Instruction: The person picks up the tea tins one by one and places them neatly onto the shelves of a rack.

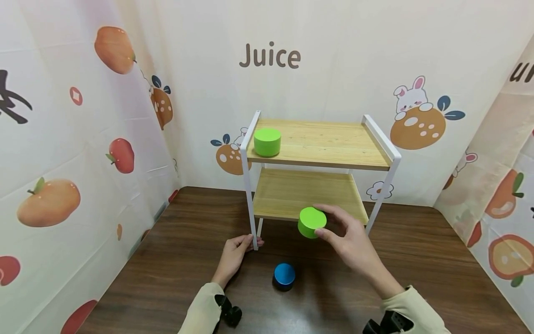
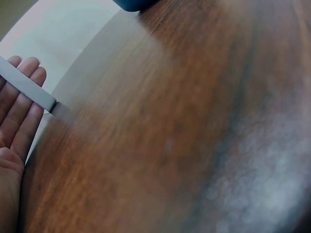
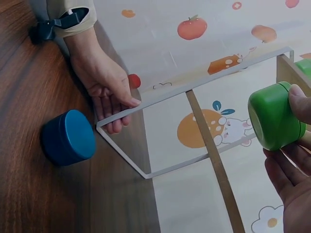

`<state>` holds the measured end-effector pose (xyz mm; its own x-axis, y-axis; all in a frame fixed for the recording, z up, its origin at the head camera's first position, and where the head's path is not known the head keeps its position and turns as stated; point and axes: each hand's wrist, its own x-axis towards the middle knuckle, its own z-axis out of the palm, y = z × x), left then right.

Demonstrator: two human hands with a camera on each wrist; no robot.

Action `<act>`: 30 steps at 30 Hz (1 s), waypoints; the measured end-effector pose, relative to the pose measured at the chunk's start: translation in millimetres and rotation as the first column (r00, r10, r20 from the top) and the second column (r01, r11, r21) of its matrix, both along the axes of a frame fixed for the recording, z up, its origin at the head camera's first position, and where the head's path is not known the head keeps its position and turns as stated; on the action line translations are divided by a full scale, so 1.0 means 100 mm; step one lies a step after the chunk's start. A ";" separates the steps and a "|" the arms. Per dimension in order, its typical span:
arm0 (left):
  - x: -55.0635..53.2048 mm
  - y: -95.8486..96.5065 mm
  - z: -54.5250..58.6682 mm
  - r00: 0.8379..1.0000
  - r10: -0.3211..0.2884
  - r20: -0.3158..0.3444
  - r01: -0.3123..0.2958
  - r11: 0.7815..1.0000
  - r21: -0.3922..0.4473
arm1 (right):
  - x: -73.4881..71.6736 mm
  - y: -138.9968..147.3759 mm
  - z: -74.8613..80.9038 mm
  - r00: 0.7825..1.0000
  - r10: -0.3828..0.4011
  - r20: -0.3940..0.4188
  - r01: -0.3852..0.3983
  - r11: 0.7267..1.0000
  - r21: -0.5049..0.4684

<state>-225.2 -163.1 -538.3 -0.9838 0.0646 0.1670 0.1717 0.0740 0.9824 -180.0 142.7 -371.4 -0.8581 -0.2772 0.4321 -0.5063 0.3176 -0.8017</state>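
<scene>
A two-tier shelf rack (image 1: pixel 308 188) with white metal legs and light wooden boards stands on the table. My left hand (image 1: pixel 233 255) holds its front left leg (image 3: pixel 160 99) near the foot, thumb in front and fingers behind. In my right hand (image 1: pixel 354 243) a green round tin (image 1: pixel 312 221) is held between thumb and fingers, in front of the lower board's front edge. A second green tin (image 1: pixel 267 142) sits at the left end of the upper board. On the table before the rack stands a blue round tin (image 1: pixel 284 276), between my two hands.
The dark wooden table (image 1: pixel 187 218) reaches back to a white curtain (image 1: pixel 200 83) printed with fruit, rabbits and the word "Juice". More printed curtain hangs at the left and right sides. The upper board (image 1: pixel 321 141) has raised white side rails.
</scene>
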 end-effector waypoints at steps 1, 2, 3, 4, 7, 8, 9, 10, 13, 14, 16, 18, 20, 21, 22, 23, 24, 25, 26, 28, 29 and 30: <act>0.00 0.00 0.00 1.000 0.000 0.001 0.000 1.000 0.001 | 0.00 0.00 0.01 1.000 0.000 0.001 0.000 1.000 0.003; 0.00 0.00 0.00 1.000 0.001 0.001 -0.001 1.000 0.002 | 0.01 0.00 0.03 1.000 -0.002 0.002 0.002 1.000 0.008; 0.00 0.00 0.00 1.000 0.001 0.002 -0.001 1.000 0.003 | 0.01 0.00 0.04 1.000 -0.002 0.004 0.002 1.000 0.011; 0.00 0.00 0.00 1.000 0.001 0.006 -0.001 1.000 0.004 | 0.02 0.00 0.05 1.000 -0.002 0.008 0.002 1.000 0.013; 0.01 0.00 0.00 1.000 0.001 0.004 -0.001 1.000 0.012 | 0.03 -0.01 0.10 1.000 -0.004 0.015 0.004 1.000 0.017; 0.01 0.00 0.00 1.000 0.001 0.004 -0.001 1.000 0.012 | 0.03 -0.01 0.11 1.000 -0.003 0.015 0.003 1.000 0.014; 0.00 0.00 0.00 1.000 0.000 0.006 -0.001 1.000 0.011 | 0.03 -0.01 0.12 1.000 -0.003 0.013 0.003 1.000 0.012; 0.00 0.00 0.00 1.000 0.000 0.006 0.000 1.000 0.010 | 0.03 -0.02 0.14 1.000 -0.004 0.012 0.004 1.000 0.011; 0.00 0.00 0.00 1.000 -0.001 0.012 0.001 1.000 0.004 | 0.03 -0.03 0.17 1.000 -0.004 0.004 0.004 1.000 0.007; 0.00 0.00 0.00 1.000 -0.001 0.012 0.001 1.000 0.003 | 0.04 -0.03 0.18 1.000 -0.005 0.001 0.005 1.000 0.007; -0.01 0.00 0.00 1.000 0.001 0.014 -0.001 1.000 0.006 | 0.04 -0.03 0.20 1.000 -0.006 -0.003 0.006 1.000 0.008; -0.01 0.01 0.01 1.000 0.000 0.010 0.000 1.000 0.010 | 0.04 -0.03 0.23 1.000 -0.007 -0.006 0.007 1.000 0.010; -0.02 0.02 0.02 1.000 -0.003 0.003 0.003 1.000 0.016 | 0.03 -0.03 0.24 1.000 -0.010 -0.010 0.010 1.000 0.015; -0.02 0.02 0.02 1.000 -0.003 0.003 0.003 1.000 0.018 | 0.03 -0.03 0.25 1.000 -0.011 -0.012 0.011 1.000 0.017; -0.02 0.02 0.02 1.000 -0.005 -0.001 0.005 1.000 0.018 | 0.03 -0.02 0.26 1.000 -0.013 -0.015 0.014 1.000 0.021; -0.03 0.02 0.02 1.000 -0.007 -0.004 0.007 1.000 0.017 | 0.03 -0.02 0.26 1.000 -0.015 -0.019 0.016 1.000 0.024; -0.03 0.02 0.02 1.000 -0.008 -0.004 0.008 1.000 0.017 | 0.02 -0.02 0.26 1.000 -0.018 -0.022 0.019 0.999 0.028; -0.03 0.02 0.01 1.000 -0.010 -0.003 0.010 1.000 0.017 | 0.02 -0.01 0.26 1.000 -0.020 -0.023 0.021 0.999 0.029; -0.03 0.02 0.01 1.000 -0.011 -0.001 0.011 1.000 0.016 | 0.02 -0.01 0.26 0.999 -0.020 -0.025 0.020 0.999 0.030; -0.02 0.01 0.00 1.000 -0.011 -0.001 0.011 1.000 0.008 | 0.02 -0.01 0.26 0.999 -0.018 -0.028 0.019 0.999 0.033; -0.02 0.00 0.00 1.000 -0.009 0.000 0.009 1.000 0.002 | 0.02 -0.01 0.26 0.999 -0.015 -0.029 0.016 0.999 0.033; -0.01 0.00 -0.01 1.000 -0.007 0.001 0.007 1.000 0.000 | 0.02 -0.01 0.26 0.999 -0.014 -0.029 0.015 0.999 0.034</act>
<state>-226.3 -163.3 -538.8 -0.9835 0.0718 0.1658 0.1710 0.0726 0.9826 -178.2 141.9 -345.3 -0.8495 -0.2796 0.4474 -0.5243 0.3523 -0.7752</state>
